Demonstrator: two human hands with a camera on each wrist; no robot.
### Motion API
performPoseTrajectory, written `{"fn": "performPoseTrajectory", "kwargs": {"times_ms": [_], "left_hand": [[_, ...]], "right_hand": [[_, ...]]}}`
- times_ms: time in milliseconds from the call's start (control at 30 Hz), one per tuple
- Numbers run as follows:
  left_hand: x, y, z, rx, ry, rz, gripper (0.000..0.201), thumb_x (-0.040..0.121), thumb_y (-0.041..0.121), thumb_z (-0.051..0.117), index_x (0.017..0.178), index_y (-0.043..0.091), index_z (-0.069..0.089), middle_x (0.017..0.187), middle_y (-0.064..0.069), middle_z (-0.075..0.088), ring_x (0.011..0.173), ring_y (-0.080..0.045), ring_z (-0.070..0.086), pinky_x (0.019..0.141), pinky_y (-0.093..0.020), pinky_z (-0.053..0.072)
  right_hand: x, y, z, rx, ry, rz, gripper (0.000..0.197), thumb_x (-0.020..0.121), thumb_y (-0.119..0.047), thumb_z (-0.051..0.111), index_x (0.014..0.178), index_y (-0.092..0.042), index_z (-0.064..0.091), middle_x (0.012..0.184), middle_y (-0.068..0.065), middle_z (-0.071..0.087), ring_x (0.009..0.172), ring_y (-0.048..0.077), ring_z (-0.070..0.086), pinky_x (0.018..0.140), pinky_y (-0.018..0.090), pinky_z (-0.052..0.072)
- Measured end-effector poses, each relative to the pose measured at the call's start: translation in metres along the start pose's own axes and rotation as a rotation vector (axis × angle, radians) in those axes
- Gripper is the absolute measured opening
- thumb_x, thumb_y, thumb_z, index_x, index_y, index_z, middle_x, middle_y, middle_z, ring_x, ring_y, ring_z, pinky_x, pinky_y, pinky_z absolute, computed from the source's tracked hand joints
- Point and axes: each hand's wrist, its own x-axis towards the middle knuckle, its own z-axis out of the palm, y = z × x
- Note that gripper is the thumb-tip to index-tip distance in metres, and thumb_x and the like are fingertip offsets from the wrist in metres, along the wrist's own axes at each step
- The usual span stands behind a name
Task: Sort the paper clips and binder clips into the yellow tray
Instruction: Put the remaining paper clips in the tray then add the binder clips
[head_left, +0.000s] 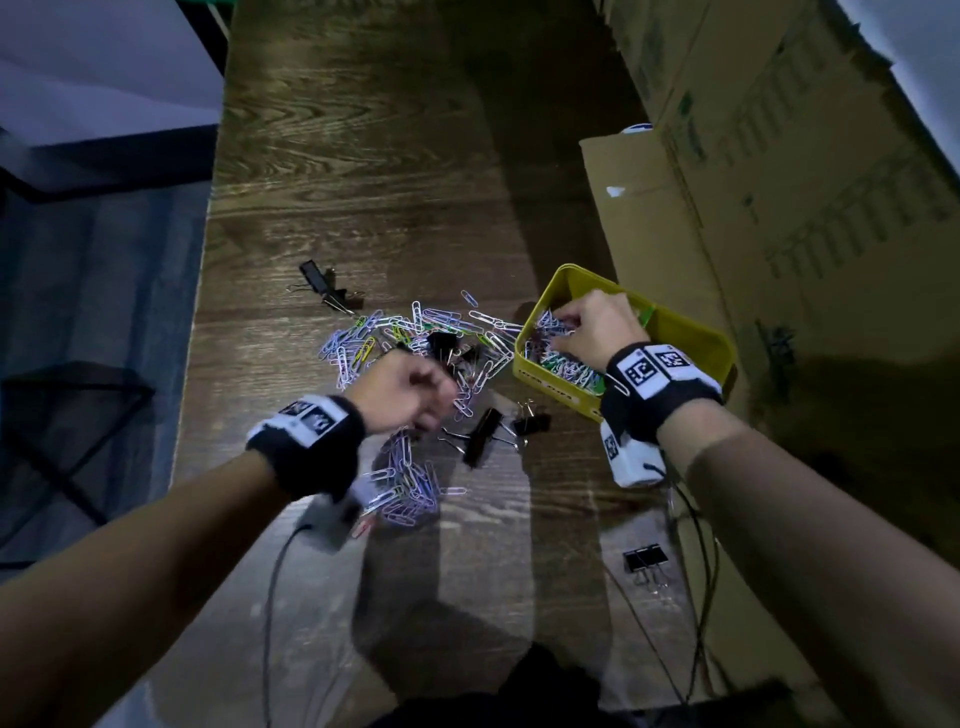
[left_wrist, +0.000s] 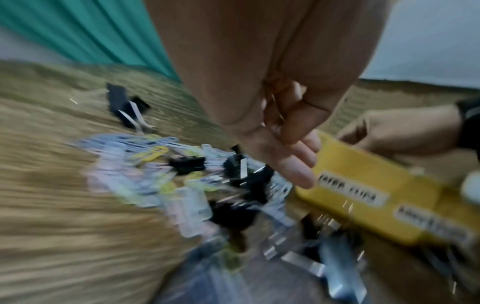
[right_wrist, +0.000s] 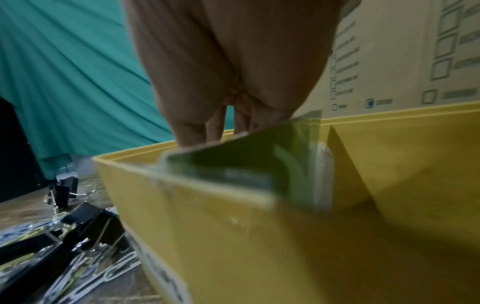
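Observation:
The yellow tray (head_left: 571, 273) stands on the right of the wooden table, and its left compartment holds a heap of paper clips (head_left: 566, 366). My right hand (head_left: 597, 325) hangs over that compartment, fingers curled down and pinching clips in the heap. In the right wrist view the tray wall (right_wrist: 207, 226) hides the fingertips. Loose coloured paper clips (head_left: 395, 332) lie left of the tray, and a second patch (head_left: 405, 483) lies nearer me. Black binder clips (head_left: 483, 428) lie among them. My left hand (head_left: 410, 389) hovers blurred over the pile with curled fingers (left_wrist: 298, 170). What it holds is unclear.
Cardboard boxes (head_left: 779, 208) wall off the right side behind the tray. Stray binder clips lie at the far left (head_left: 322, 283) and near right (head_left: 644, 558). The table's left edge (head_left: 197, 338) drops off. Cables (head_left: 275, 597) trail from both wrists.

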Motion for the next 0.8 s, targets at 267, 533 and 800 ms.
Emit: {"fn": "performPoseTrajectory", "kwargs": {"times_ms": [267,533,800], "left_hand": [[-0.069,-0.105,-0.050,0.760,-0.555,-0.404,0.029,0.070,0.000,0.042,0.057,0.018,0.061,0.056,-0.002,0.060,0.045,-0.011,0.057,0.043,-0.019,0.049],[-0.043,-0.094,-0.004,0.897,-0.336,-0.132,0.017,0.069,0.008,0.051,0.073,0.013,0.067,0.071,-0.008,0.066,0.069,-0.023,0.060,0.058,-0.023,0.041],[-0.040,-0.105,-0.026,0.770,0.223,0.095,0.053,0.072,0.027,0.062,0.122,0.032,0.046,0.115,-0.004,0.052,0.101,-0.029,0.056,0.079,-0.040,0.051]], "right_hand": [[-0.063,-0.041,0.033,0.202,0.122,-0.324,0.020,0.086,-0.030,0.066,0.103,-0.021,0.070,0.092,-0.004,0.063,0.079,0.005,0.058,0.076,0.026,0.049],[-0.106,-0.040,0.141,-0.236,-0.671,-0.307,0.027,0.080,-0.041,0.069,0.086,-0.015,0.074,0.092,0.003,0.073,0.089,0.022,0.066,0.079,0.026,0.049],[-0.124,-0.043,0.163,-0.122,-0.252,-0.196,0.071,0.075,-0.054,0.070,0.126,-0.016,0.038,0.126,0.011,0.044,0.110,0.030,0.053,0.090,0.039,0.048]]}}
